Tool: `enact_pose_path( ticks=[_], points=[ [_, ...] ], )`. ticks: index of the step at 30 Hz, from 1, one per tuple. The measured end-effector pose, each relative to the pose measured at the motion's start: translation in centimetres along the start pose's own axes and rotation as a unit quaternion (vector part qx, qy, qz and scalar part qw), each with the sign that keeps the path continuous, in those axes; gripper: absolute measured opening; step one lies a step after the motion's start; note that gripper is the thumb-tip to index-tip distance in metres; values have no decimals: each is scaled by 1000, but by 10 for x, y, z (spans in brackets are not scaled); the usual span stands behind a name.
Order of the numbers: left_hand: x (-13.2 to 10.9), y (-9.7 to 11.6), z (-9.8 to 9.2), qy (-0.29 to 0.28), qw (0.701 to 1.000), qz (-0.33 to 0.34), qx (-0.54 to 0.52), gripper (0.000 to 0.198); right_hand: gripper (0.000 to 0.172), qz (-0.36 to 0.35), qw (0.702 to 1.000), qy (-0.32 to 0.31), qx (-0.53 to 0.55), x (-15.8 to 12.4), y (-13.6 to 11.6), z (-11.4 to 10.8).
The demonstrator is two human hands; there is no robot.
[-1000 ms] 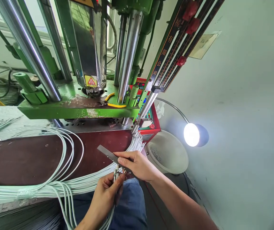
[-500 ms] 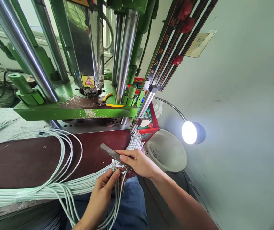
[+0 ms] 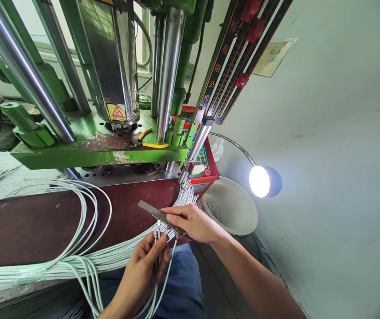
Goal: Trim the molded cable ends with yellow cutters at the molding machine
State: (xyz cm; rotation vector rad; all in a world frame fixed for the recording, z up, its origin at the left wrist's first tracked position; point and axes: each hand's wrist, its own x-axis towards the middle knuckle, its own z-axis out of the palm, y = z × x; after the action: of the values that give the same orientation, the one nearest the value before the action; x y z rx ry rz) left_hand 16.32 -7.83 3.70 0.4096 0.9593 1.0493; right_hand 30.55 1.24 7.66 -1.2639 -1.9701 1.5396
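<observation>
A person sits at a dark reddish-brown table (image 3: 26, 226) in front of a green press machine (image 3: 93, 150) with shiny steel columns. The right hand (image 3: 193, 223) is closed around a flat grey metal bar (image 3: 153, 213), holding it slanted just above the table's near edge, close to its right corner. The left hand (image 3: 143, 270) rises from below, its fingers pinched around a few pale green cables (image 3: 158, 266) whose metal-tipped ends (image 3: 159, 231) point upward and meet the underside of the bar. The held cables hang down over the person's blue trousers (image 3: 183, 288). A thick bundle of the same cables (image 3: 60, 263) runs along the near edge of the table, with loops curling across its middle. Beyond the table's right edge are a pale plastic basin (image 3: 233, 212) and a lit gooseneck lamp (image 3: 259, 181). Yellow-handled pliers (image 3: 150, 141) rest on the machine's green plate.
</observation>
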Motion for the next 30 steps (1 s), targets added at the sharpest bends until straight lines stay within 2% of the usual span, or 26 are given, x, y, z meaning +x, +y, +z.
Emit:
enact_pose_path(
  ticks=[4,10,15,19,22,25,30],
  points=[
    [2,-3,0,23,1000,16,12,40,38,-3,1000,-6,-18,-1,1,1],
    [8,-4,-2,25,999,-11,40,48,38,-3,999,-18,-32,-2,6,2],
    [7,-3,-1,36,998,-6,44,51,40,3,999,-22,-38,-2,8,3],
    [5,-2,4,56,997,2,44,53,41,-24,999,-10,-39,-4,3,5],
    [6,0,6,55,997,15,54,50,40,-39,999,-13,-35,-5,-1,5],
    [9,3,1,36,997,25,67,43,42,-11,1000,-14,-23,-6,-2,2],
    [10,8,-11,66,997,36,21,34,40,-12,999,0,-37,-2,7,-3]
  ],
)
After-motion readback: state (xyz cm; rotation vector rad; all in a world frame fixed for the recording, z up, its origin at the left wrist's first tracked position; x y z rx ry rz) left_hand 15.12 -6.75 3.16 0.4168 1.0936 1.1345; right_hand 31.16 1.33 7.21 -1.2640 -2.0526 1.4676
